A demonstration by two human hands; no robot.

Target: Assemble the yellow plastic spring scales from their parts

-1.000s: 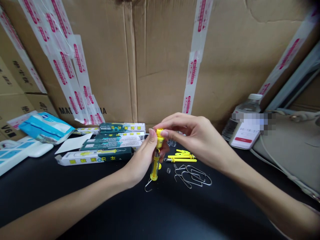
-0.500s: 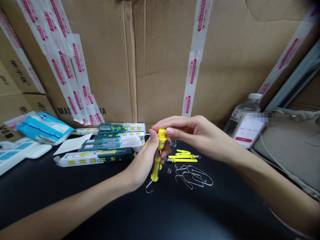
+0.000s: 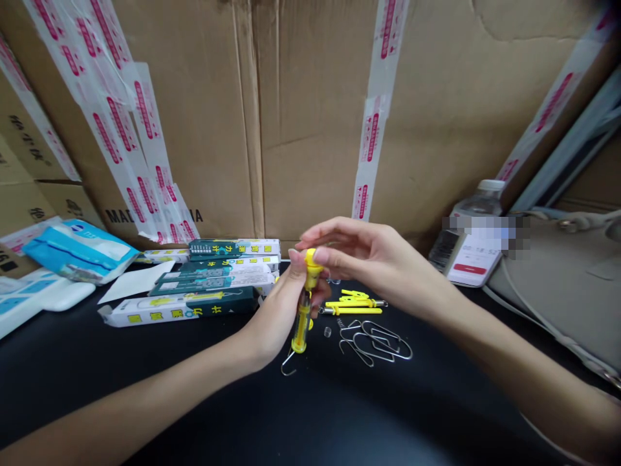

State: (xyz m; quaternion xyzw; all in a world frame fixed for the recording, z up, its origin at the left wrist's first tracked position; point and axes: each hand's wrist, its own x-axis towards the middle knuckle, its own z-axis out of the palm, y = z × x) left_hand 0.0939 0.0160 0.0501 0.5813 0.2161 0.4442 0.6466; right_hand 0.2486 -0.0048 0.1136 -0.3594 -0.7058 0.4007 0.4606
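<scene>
My left hand (image 3: pixel 275 317) is wrapped around a tubular spring scale (image 3: pixel 302 320) with a clear barrel and yellow ends. The scale stands nearly upright, its metal hook (image 3: pixel 288 367) pointing down toward me. At the top, thumb and fingers of my right hand (image 3: pixel 361 249) pinch the yellow cap (image 3: pixel 313 259); the far fingertips are partly hidden. Just right of the scale lie yellow plastic rods (image 3: pixel 354 310) with small springs, a short clear ring (image 3: pixel 327 332) and a group of bent metal hooks (image 3: pixel 381 343).
Printed spring scale boxes (image 3: pixel 179 307) lie stacked at the left, near a blue packet (image 3: pixel 80 251) and a white card (image 3: pixel 136 281). A phone (image 3: pixel 473 255) leans on a plastic bottle (image 3: pixel 446 236) at right, beside a grey bag (image 3: pixel 563 278). Large cardboard (image 3: pixel 310 129) walls the back.
The fingers of my right hand have shifted slightly around the yellow cap, the index finger lifting a little. My left hand keeps its hold, and the camera view has moved slightly.
</scene>
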